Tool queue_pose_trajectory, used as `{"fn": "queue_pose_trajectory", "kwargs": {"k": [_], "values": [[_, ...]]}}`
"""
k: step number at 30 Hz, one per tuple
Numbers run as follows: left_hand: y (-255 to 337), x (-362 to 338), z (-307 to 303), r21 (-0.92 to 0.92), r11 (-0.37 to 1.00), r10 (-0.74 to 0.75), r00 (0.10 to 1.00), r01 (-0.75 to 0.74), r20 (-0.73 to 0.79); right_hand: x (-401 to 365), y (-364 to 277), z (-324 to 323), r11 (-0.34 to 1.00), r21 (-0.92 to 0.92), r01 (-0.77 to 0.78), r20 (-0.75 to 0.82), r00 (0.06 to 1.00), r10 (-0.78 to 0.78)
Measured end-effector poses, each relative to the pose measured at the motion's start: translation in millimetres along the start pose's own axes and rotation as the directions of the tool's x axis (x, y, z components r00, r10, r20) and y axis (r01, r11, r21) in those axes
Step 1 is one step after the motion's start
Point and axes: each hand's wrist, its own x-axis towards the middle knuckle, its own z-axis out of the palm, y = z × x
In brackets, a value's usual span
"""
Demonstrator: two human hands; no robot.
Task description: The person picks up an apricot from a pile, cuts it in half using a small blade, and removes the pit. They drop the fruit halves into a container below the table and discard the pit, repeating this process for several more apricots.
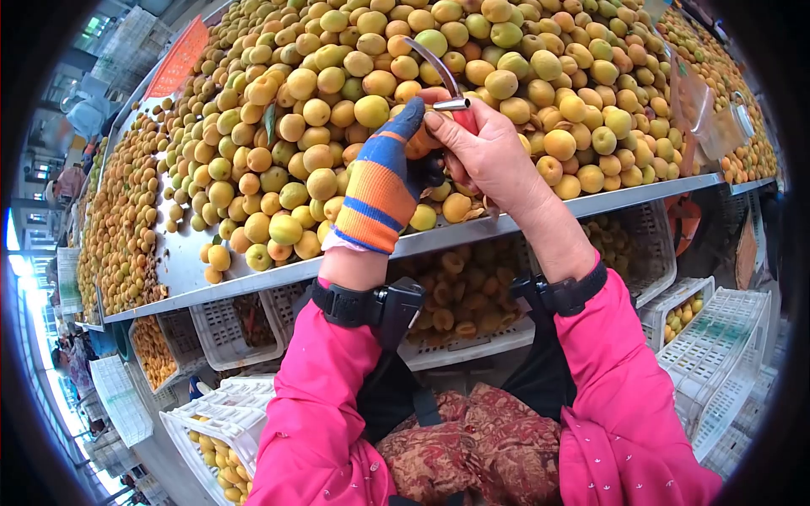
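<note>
My left hand (386, 173), in a blue and orange knitted glove, has its fingers closed around an apricot (419, 145) at the near side of the fruit pile. Bare and just to its right, my right hand (481, 143) grips a curved metal knife (437, 63), whose blade points up and to the left. Both hands meet at the held fruit, which they partly cover. Around and behind them lies a large heap of yellow, green and orange apricots (321, 184) on a metal table (278, 278).
Under the table edge stand white crates, one with halved apricots (464, 295). A crate of fruit (228, 413) is at lower left, stacked white crates (717, 346) at right. An orange crate (179, 55) stands at upper left. A person (72, 181) is at far left.
</note>
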Motion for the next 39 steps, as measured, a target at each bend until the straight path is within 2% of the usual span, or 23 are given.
{"fn": "queue_pose_trajectory", "kwargs": {"k": [2, 4, 6, 8, 10, 15, 16, 17, 19, 21, 22, 24, 25, 27, 30, 31, 32, 33, 34, 35, 36, 37, 39], "values": [[-2, -6, 8, 0.030, 0.993, 0.115, 0.993, -0.116, 0.041, 7, 14, -4, 0.998, -0.036, 0.058, 0.030, 0.998, -0.057], [-7, -5, 10, 0.176, 0.965, 0.199, 0.980, -0.193, -0.019, 13, 23, -3, 0.930, -0.158, 0.331, -0.071, 0.936, -0.345], [-9, -2, 13, 0.042, 0.984, 0.180, 0.966, -0.175, -0.187, 14, 26, -10, 0.906, -0.268, 0.328, -0.045, 0.935, -0.352], [-10, 4, 6, -0.026, 0.988, 0.146, 0.968, -0.155, -0.203, 11, 22, -11, 0.760, -0.533, 0.372, 0.046, 0.910, -0.413], [-13, 6, 4, -0.096, 0.986, 0.109, 0.970, -0.133, -0.216, 8, 15, -10, 0.736, -0.572, 0.363, 0.062, 0.914, -0.402], [-17, -1, 18, -0.046, 0.959, 0.259, 0.930, -0.280, -0.259, 12, 18, -13, 0.760, -0.544, 0.356, 0.051, 0.918, -0.393], [-19, -3, 20, -0.048, 0.959, 0.258, 0.931, -0.279, -0.259, 11, 16, -13, 0.664, -0.645, 0.378, 0.064, 0.893, -0.446], [-22, -5, 22, 0.061, 0.950, 0.312, 0.914, -0.307, -0.260, 10, 15, -13, 0.557, -0.733, 0.390, 0.085, 0.865, -0.495], [-27, -3, 17, 0.171, 0.929, 0.364, 0.896, -0.329, -0.256, 10, 15, -12, 0.549, -0.740, 0.388, 0.084, 0.864, -0.497], [-34, 5, 6, 0.609, 0.652, 0.611, 0.789, -0.452, -0.069, 11, 17, -12, 0.541, -0.748, 0.386, 0.082, 0.861, -0.501], [-35, 6, 5, 0.610, 0.652, 0.610, 0.790, -0.451, -0.068, 11, 19, -11, 0.534, -0.748, 0.395, 0.070, 0.846, -0.529], [-32, 4, 9, 0.295, 0.894, 0.403, 0.894, -0.338, -0.197, 11, 19, -10, 0.527, -0.748, 0.403, 0.057, 0.830, -0.555], [-30, 3, 15, 0.295, 0.894, 0.403, 0.894, -0.337, -0.197, 11, 18, -10, 0.536, -0.746, 0.396, 0.050, 0.835, -0.548], [-26, 0, 28, -0.059, 0.965, 0.217, 0.908, -0.254, -0.359, 11, 17, -10, 0.547, -0.742, 0.389, 0.043, 0.841, -0.540], [-28, 3, 21, -0.180, 0.954, 0.192, 0.950, -0.240, -0.245, 12, 14, -13, 0.663, -0.687, 0.297, -0.074, 0.879, -0.470], [-30, 4, 16, -0.180, 0.954, 0.194, 0.949, -0.242, -0.247, 14, 11, -17, 0.831, -0.515, 0.212, -0.191, 0.916, -0.352], [-33, 6, 10, 0.050, 0.932, 0.361, 0.916, -0.358, -0.173, 17, 8, -23, 0.944, -0.307, 0.121, -0.275, 0.938, -0.210], [-32, 6, 7, 0.265, 0.841, 0.503, 0.862, -0.471, -0.062, 22, 9, -32, 0.974, -0.198, 0.106, -0.295, 0.942, -0.162], [-28, 5, 10, 0.266, 0.837, 0.511, 0.858, -0.479, -0.061, 24, 4, -42, 0.993, -0.119, 0.001, -0.234, 0.972, -0.029], [-23, 2, 14, -0.007, 0.927, 0.371, 0.916, -0.376, -0.153, 29, 13, -45, 0.885, -0.444, 0.142, -0.221, 0.940, -0.261], [-20, 1, 16, -0.287, 0.924, 0.203, 0.959, -0.255, -0.197, 31, 14, -39, 0.657, -0.713, 0.244, -0.134, 0.873, -0.469], [-20, 2, 12, -0.328, 0.913, 0.181, 0.962, -0.242, -0.205, 29, 12, -37, 0.659, -0.710, 0.248, -0.132, 0.872, -0.471], [-23, 4, 7, -0.284, 0.916, 0.232, 0.951, -0.284, -0.205, 16, 5, -27, 0.875, -0.468, 0.123, -0.177, 0.957, -0.229]]}}
